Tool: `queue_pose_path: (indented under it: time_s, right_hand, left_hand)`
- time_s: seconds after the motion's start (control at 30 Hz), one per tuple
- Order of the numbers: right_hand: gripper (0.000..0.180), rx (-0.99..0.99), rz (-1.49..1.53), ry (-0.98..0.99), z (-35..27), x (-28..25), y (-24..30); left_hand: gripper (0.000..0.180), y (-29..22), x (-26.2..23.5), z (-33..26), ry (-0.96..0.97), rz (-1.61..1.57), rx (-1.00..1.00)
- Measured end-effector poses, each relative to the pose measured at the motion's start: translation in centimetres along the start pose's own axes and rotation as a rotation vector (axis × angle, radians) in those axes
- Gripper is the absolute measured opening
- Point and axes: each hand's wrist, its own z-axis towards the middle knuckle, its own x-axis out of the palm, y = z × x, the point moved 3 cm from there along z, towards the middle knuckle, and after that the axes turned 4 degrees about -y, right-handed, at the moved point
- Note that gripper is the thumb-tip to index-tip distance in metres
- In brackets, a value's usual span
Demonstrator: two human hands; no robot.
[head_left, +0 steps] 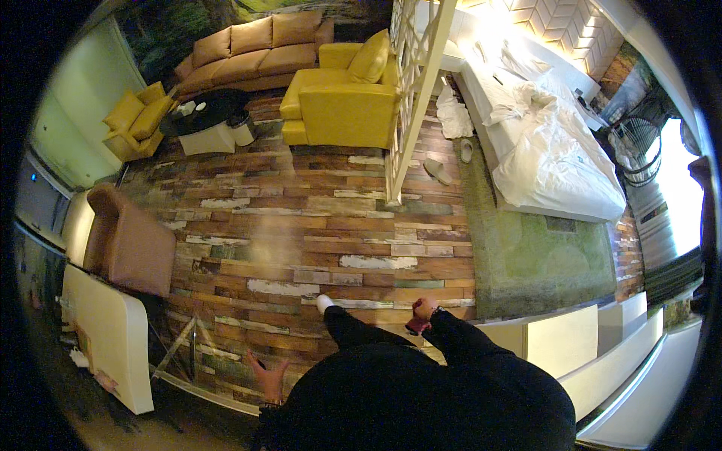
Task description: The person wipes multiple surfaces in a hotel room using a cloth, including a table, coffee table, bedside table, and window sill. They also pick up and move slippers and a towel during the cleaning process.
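Note:
My left hand (269, 376) hangs low at my left side with its fingers spread and nothing in it, above the patchwork wooden floor (301, 225). My right hand (424, 307) is out in front of my dark-sleeved arm with its fingers curled. A small dark red thing (416, 325) shows just beneath it; whether the hand holds it is unclear. My leg in dark trousers reaches forward and ends in a white-socked foot (324, 303).
A brown chair (128, 244) and a cream desk (113, 331) stand at my left. Ahead are a yellow armchair (342, 98), a tan sofa (252, 49), a white lattice screen (410, 90) and a dark round table (207, 113). An unmade white bed (549, 143) and a green rug (534, 255) lie to the right.

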Motion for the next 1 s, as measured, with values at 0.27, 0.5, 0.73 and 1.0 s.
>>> queue_pose_path:
  time_s: [0.27,0.5,0.73,1.0]
  right_hand:
    - [0.022,-0.127,-0.499,0.111,15.3,4.0,6.3]
    - [0.039,-0.343,0.116,0.154,22.4,-4.3,32.0]
    - [0.047,-0.354,0.096,0.004,29.6,-7.6,52.2]
    - [0.039,-0.208,0.059,0.109,30.3,-4.2,55.7]
  left_hand:
    - [0.118,1.1,-6.4,11.1,-0.13,-0.258,-0.148]
    - [0.111,2.7,-16.3,19.2,-0.434,0.248,-0.049]
    - [0.114,3.4,-26.0,25.7,-0.614,-0.059,-0.354]
    - [0.105,16.1,-44.1,42.1,-0.849,-0.41,-0.078]
